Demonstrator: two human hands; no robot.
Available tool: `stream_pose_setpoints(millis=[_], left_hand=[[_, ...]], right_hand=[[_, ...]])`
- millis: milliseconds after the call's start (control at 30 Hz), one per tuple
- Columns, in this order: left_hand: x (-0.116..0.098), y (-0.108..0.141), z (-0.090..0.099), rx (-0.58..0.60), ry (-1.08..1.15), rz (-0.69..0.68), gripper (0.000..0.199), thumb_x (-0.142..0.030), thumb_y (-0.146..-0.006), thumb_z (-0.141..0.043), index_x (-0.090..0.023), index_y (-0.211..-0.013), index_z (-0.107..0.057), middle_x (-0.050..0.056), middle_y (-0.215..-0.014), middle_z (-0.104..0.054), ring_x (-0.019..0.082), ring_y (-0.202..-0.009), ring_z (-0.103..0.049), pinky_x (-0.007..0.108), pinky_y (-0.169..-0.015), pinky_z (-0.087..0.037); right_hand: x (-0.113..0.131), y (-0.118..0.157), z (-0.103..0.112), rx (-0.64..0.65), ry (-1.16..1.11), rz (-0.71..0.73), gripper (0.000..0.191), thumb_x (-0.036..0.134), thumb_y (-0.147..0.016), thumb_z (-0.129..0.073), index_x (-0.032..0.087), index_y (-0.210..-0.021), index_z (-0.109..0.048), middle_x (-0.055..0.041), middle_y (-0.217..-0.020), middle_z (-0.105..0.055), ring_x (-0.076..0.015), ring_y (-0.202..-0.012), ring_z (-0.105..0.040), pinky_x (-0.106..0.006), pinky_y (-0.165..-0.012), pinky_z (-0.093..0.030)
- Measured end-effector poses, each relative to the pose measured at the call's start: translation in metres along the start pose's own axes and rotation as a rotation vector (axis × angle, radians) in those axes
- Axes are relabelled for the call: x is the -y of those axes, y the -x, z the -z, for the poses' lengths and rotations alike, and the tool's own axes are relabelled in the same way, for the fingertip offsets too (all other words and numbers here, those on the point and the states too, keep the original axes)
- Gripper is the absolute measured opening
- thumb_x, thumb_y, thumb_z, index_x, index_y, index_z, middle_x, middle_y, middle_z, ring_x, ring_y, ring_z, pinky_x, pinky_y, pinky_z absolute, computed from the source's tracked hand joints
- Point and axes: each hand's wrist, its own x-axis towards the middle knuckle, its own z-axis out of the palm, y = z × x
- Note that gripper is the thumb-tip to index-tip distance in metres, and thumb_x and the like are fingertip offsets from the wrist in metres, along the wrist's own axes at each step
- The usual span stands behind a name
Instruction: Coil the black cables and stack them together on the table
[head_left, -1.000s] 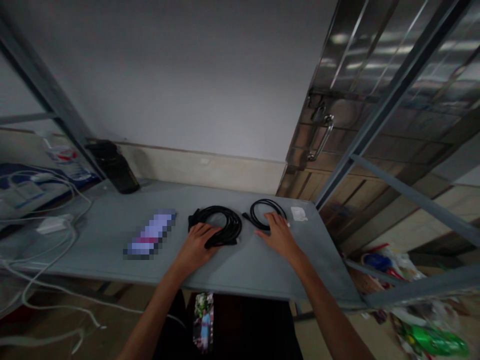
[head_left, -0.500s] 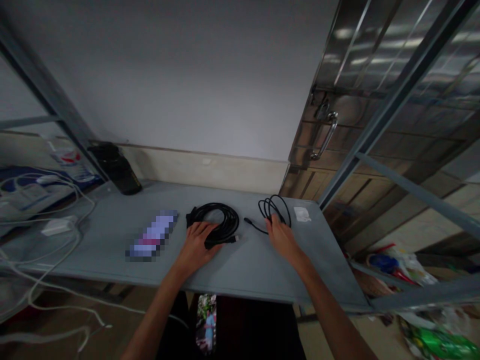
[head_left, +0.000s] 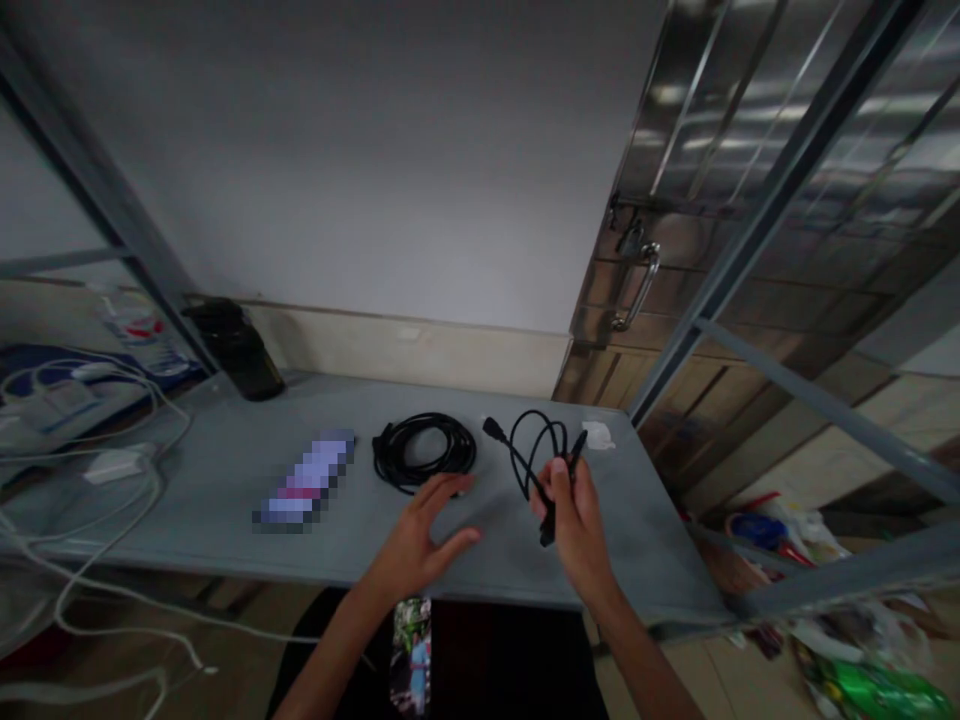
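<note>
A larger coil of black cable (head_left: 424, 450) lies on the grey table (head_left: 420, 545). My left hand (head_left: 427, 535) is just in front of it, thumb and fingers apart, holding nothing. To the right, my right hand (head_left: 570, 505) is closed around a smaller black cable (head_left: 534, 440). Loops of that cable reach out beyond my fingers, one plug end points up to the left, and another end sticks out below my hand.
A phone with a blurred screen (head_left: 306, 480) lies left of the coil. Behind it stands a dark bottle (head_left: 238, 350). White cables and an adapter (head_left: 116, 463) are at the far left. A small white packet (head_left: 598, 435) lies at the right; metal frame posts flank the table.
My right hand has gathered up the smaller cable and drawn it nearer. My left hand has let go of the larger coil and moved toward the front right, opening its fingers.
</note>
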Motion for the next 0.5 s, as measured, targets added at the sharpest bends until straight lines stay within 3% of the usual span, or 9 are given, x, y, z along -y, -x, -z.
stream_pose_setpoints(millis=[100, 200, 300, 400, 500], left_hand=[[-0.045, -0.003, -0.01, 0.021, 0.253, 0.074, 0.043, -0.049, -0.11, -0.068, -0.028, -0.147, -0.073, 0.013, -0.146, -0.078, 0.033, -0.138, -0.071, 0.048, -0.12, -0.054], [-0.07, -0.015, -0.013, 0.042, 0.459, 0.18, 0.028, -0.049, -0.111, -0.067, -0.025, -0.121, -0.078, 0.008, -0.118, -0.083, 0.026, -0.11, -0.078, 0.039, -0.104, -0.059], [-0.073, -0.022, -0.009, 0.025, 0.582, 0.255, 0.03, -0.052, -0.106, -0.075, -0.023, -0.098, -0.075, 0.003, -0.094, -0.078, 0.021, -0.089, -0.075, 0.033, -0.087, -0.059], [-0.067, -0.019, 0.004, -0.05, 0.646, 0.301, 0.033, -0.054, -0.101, -0.081, -0.023, -0.095, -0.072, 0.003, -0.096, -0.08, 0.021, -0.09, -0.076, 0.032, -0.087, -0.059], [-0.063, -0.013, 0.028, -0.11, 0.768, 0.364, 0.034, -0.056, -0.103, -0.078, -0.023, -0.108, -0.073, 0.005, -0.097, -0.084, 0.022, -0.085, -0.08, 0.037, -0.088, -0.063]], right_hand=[[0.007, 0.026, -0.008, 0.139, 0.048, -0.003, 0.046, 0.071, -0.116, -0.056, 0.027, -0.108, -0.063, 0.0006, -0.086, -0.063, -0.0184, -0.074, -0.062, -0.03, -0.07, -0.056], [0.015, 0.04, -0.007, 0.296, 0.099, -0.001, 0.046, 0.069, -0.117, -0.055, 0.027, -0.122, -0.072, -0.0049, -0.105, -0.076, -0.0229, -0.094, -0.071, -0.034, -0.091, -0.06], [0.023, 0.047, 0.004, 0.398, 0.104, -0.035, 0.049, 0.068, -0.118, -0.053, 0.027, -0.131, -0.076, -0.0088, -0.123, -0.079, -0.0271, -0.115, -0.075, -0.039, -0.107, -0.059], [0.027, 0.052, 0.028, 0.402, 0.12, -0.091, 0.053, 0.069, -0.118, -0.052, 0.027, -0.142, -0.075, -0.0102, -0.132, -0.081, -0.0289, -0.123, -0.077, -0.046, -0.118, -0.056], [0.028, 0.056, 0.07, 0.281, 0.141, -0.105, 0.056, 0.073, -0.116, -0.053, 0.025, -0.134, -0.076, -0.0129, -0.124, -0.084, -0.0304, -0.11, -0.082, -0.046, -0.105, -0.065]])
